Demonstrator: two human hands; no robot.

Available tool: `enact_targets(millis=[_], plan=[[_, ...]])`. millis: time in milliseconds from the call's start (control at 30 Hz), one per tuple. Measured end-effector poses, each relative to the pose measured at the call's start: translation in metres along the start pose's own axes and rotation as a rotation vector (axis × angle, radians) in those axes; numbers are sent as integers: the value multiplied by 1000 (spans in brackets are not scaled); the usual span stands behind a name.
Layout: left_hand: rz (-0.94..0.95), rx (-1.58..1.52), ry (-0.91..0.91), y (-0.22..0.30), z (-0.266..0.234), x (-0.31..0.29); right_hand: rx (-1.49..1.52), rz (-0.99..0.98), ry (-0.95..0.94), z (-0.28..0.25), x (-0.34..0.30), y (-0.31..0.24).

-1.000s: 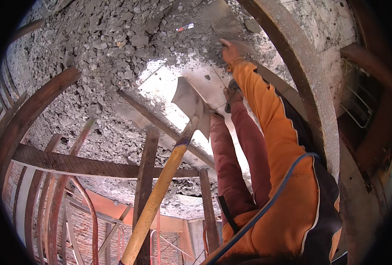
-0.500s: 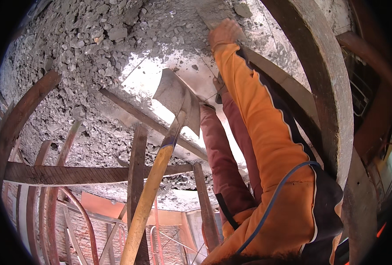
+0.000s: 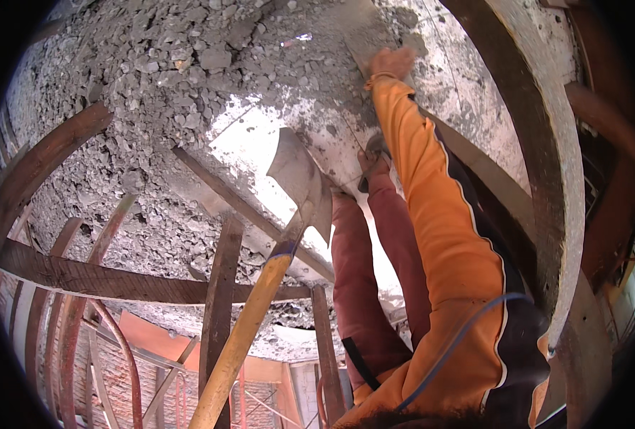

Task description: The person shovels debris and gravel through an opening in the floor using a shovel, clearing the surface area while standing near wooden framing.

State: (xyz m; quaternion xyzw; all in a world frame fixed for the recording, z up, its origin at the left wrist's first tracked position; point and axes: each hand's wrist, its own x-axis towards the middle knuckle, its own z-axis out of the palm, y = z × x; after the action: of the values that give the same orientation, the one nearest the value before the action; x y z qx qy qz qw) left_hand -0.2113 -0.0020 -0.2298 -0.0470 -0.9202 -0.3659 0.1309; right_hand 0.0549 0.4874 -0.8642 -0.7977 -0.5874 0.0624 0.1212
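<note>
Fingers of the right hand (image 3: 392, 63) look loosely bent beside a dusty board (image 3: 364, 32); cannot tell whether they grip it or only touch it. Board shows just up and left of the fingers, coated in grey dust. Grey rubble (image 3: 160, 93) spreads left of them. Orange sleeve (image 3: 421, 171) runs down and right from the wrist. Below the fingers, near the sleeve, sits a dark shoe (image 3: 377, 149), with maroon trouser legs (image 3: 360, 272) lower down. Shovel (image 3: 299, 171) lies below-left of the fingers, well apart, wooden handle downward. Thick timber (image 3: 523, 118) stands right of them.
</note>
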Motion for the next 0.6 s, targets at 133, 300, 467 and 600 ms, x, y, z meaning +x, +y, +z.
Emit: enact_targets(millis=[133,300,467,600], plan=[[-18,24,57,-4,3,-9,-200,380,-140,9,78,2],[-41,18,96,-17,9,-12,-22,145,-751,19,147,51],[-60,70,114,-16,16,-16,-48,-375,-252,-25,106,11],[-52,79,109,-17,25,-11,-161,-649,-349,-4,152,11]])
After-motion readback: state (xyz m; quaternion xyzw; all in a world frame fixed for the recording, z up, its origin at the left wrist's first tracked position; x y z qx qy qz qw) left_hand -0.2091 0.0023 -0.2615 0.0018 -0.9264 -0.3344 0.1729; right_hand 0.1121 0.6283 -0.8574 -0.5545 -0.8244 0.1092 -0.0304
